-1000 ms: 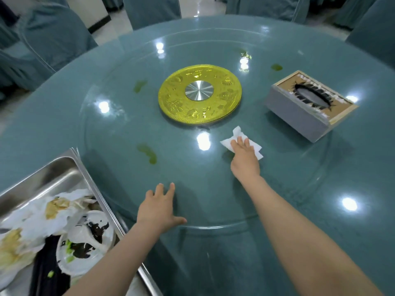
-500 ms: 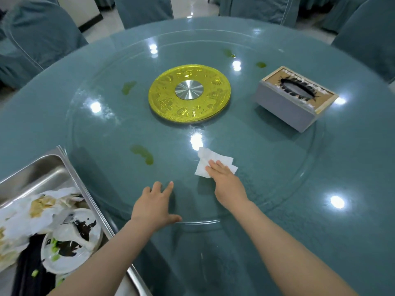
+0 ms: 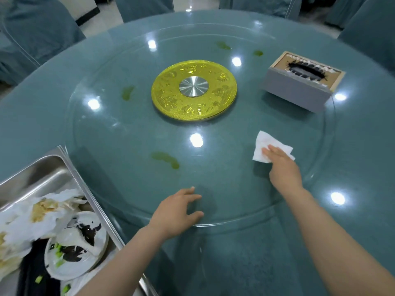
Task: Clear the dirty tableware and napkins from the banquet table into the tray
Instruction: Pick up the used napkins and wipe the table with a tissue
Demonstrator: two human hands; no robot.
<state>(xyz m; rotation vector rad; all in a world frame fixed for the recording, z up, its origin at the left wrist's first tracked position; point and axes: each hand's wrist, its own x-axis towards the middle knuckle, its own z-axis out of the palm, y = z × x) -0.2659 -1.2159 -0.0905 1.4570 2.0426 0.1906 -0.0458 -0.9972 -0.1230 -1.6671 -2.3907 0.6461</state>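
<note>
A white napkin [image 3: 263, 146] lies flat on the glass turntable, right of centre. My right hand [image 3: 283, 169] presses on it with straight fingers. Near the turntable's front rim my left hand [image 3: 177, 212] rests on the glass, fingers spread and holding nothing. At the lower left, a steel tray [image 3: 53, 167] holds soiled napkins [image 3: 42, 210], a dirty white plate [image 3: 70, 257] with dark sauce and a white spoon [image 3: 72, 236]. Green smears [image 3: 165, 159] mark the glass in front of the gold centre disc [image 3: 194, 89].
A grey tissue box [image 3: 297, 86] stands on the turntable at the back right. More green smears [image 3: 127, 92] lie left of the disc and others [image 3: 223, 45] behind it. Blue-covered chairs [image 3: 42, 24] surround the round table.
My right hand slid the napkin from beside the disc toward me and left, then back out to the right. My left hand stayed at the turntable's rim.
</note>
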